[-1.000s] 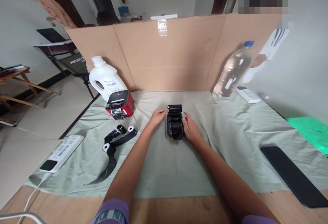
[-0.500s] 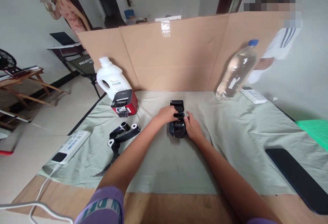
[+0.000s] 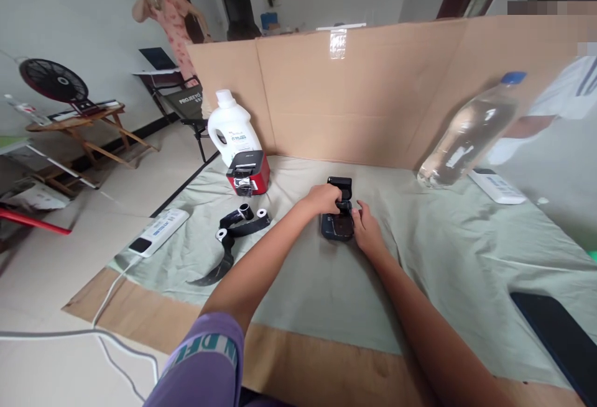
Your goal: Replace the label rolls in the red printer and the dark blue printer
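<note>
A small black device (image 3: pixel 336 228), seemingly a portable printer, sits on the cloth with its lid (image 3: pixel 341 185) raised. Over its compartment is my left hand (image 3: pixel 324 199), fingers bent down and pressed together; what they pinch is hidden. A dark rounded piece (image 3: pixel 344 206), perhaps a roll, shows beside those fingertips. My right hand (image 3: pixel 368 228) rests against the device's right side, thumb and fingers apart. To the left lie loose black ribbon strips (image 3: pixel 226 258) wound on small rolls with white ends.
Behind stands a cardboard panel (image 3: pixel 345 102). At back left are a white jug (image 3: pixel 236 124) and a red-black box-shaped machine (image 3: pixel 258 177). A clear bottle (image 3: pixel 471 137) leans at back right. A white device (image 3: pixel 161 233) with a cable lies left, a dark phone (image 3: pixel 555 332) right.
The view has swung left. The black strip that hung over the device's front no longer stands out there; the front face now shows flatter. Both hands stay at the device.
</note>
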Demonstrator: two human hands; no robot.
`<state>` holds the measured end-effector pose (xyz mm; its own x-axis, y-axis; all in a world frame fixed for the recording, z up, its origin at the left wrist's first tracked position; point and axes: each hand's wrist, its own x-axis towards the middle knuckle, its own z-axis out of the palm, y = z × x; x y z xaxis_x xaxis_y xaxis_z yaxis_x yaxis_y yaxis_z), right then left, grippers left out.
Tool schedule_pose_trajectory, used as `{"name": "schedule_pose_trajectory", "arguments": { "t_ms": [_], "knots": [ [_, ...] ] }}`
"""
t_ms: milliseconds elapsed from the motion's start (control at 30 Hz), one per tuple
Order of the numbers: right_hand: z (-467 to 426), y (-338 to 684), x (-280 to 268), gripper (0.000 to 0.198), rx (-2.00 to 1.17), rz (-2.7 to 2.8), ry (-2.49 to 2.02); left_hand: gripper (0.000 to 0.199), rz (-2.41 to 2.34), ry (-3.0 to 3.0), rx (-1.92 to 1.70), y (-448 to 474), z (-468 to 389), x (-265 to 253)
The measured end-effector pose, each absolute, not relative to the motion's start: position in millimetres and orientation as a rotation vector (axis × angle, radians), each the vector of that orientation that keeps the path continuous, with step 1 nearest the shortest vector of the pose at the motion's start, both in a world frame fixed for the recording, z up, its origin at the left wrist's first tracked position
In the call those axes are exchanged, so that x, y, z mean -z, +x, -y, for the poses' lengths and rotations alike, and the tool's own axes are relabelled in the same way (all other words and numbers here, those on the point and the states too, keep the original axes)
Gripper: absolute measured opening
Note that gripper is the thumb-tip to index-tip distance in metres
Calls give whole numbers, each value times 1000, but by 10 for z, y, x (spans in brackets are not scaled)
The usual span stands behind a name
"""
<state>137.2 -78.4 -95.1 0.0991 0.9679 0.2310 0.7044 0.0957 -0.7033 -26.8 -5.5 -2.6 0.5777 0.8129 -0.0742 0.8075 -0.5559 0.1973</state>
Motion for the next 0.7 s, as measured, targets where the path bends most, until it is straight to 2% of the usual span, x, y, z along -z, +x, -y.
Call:
{"name": "schedule_pose_trajectory", "arguments": {
  "t_ms": [200,333,500,700],
  "knots": [
    [748,1416,1016,57,-566,1540,-1558,23,-1412,2184,-874,-897,309,-150],
    [728,1412,1025,56,-592,1448,-1553,28,-1928,1920,-1132,-1801,793,-354],
    [722,1404,1022,54,-591,1445,-1534,27,-2730,1426,-868,-2918,1545,-364],
    [721,1395,1002,51,-543,1456,-1566,34,-2890,1052,-518,-3320,1954,100]
  ]
}}
